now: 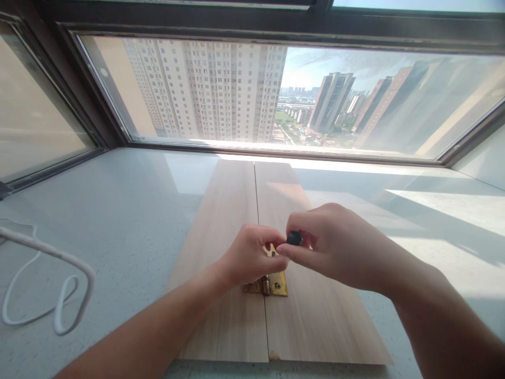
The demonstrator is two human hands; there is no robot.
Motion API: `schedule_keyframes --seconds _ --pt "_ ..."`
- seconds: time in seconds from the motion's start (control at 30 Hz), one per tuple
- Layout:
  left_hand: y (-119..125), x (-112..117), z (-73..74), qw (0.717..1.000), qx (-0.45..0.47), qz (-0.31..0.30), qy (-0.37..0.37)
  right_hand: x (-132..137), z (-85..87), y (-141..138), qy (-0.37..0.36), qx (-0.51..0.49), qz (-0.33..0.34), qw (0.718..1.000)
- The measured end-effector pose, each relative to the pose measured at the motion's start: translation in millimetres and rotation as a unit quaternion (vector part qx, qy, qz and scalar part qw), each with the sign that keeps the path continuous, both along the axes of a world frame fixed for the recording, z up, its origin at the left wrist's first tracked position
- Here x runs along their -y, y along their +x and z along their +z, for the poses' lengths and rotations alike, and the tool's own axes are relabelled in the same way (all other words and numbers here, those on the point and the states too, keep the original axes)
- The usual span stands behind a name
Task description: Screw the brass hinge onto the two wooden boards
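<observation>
A: Where are the two hands?
B: Both are at the centre of the frame. The right hand pinches a small black piece between its thumb and fingers. What kind of piece it is, I cannot tell.
A: And the left hand?
B: It is curved over the brass-coloured hinge, with thumb and fingers only a narrow space apart. Whether they grip something, I cannot tell, because the fingertips are partly hidden.
A: Where does the hinge lie?
B: Slightly below the centre, across the seam of two pale wooden boards. Two screw heads can be seen on its right leaf.
A: What else is around?
B: A white cable makes loops at the lower left. Across the top there is a window, with tall buildings behind the glass.
</observation>
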State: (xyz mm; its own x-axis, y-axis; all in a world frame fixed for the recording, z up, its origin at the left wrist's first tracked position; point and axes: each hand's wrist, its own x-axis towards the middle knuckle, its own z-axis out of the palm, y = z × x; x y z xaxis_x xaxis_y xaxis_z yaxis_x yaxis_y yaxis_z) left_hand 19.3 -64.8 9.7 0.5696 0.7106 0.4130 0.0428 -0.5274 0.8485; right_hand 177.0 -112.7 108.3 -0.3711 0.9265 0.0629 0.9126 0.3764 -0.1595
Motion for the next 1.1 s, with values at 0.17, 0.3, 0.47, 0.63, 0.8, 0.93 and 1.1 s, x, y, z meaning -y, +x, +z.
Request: schedule_keyframes --seconds 0.17,0.3,0.47,0.63,0.8,0.93,1.1 --pt "-0.8 -0.2 2.8 0.999 0.007 0.007 0.036 1.1 2.5 3.4 -0.017 -0.015 0.001 1.0" --pt "-3.5 -4.0 0.5 0.997 -0.017 -0.007 0.076 0.4 5.7 10.0 -0.003 -0.016 -0.008 1.0" --pt "-8.6 -6.6 -4.3 0.971 -0.165 -0.018 0.172 -0.8 8.5 20.4 0.015 -0.008 -0.034 0.999" --pt "-8.7 -6.4 -5.4 0.951 -0.242 -0.039 0.189 -1.0 9.6 19.6 0.015 -0.007 -0.026 1.0" --pt "-8.6 -7.9 -3.1 0.96 -0.224 -0.037 0.161 0.6 9.4 17.5 0.014 -0.007 -0.022 1.0" --pt "-9.7 -9.9 -2.6 0.968 -0.204 -0.028 0.143 1.7 8.7 17.8 0.016 -0.009 -0.019 1.0" --pt "-10.1 -10.9 -2.2 0.97 -0.202 -0.026 0.136 2.1 8.6 16.6 0.012 -0.012 -0.014 1.0"
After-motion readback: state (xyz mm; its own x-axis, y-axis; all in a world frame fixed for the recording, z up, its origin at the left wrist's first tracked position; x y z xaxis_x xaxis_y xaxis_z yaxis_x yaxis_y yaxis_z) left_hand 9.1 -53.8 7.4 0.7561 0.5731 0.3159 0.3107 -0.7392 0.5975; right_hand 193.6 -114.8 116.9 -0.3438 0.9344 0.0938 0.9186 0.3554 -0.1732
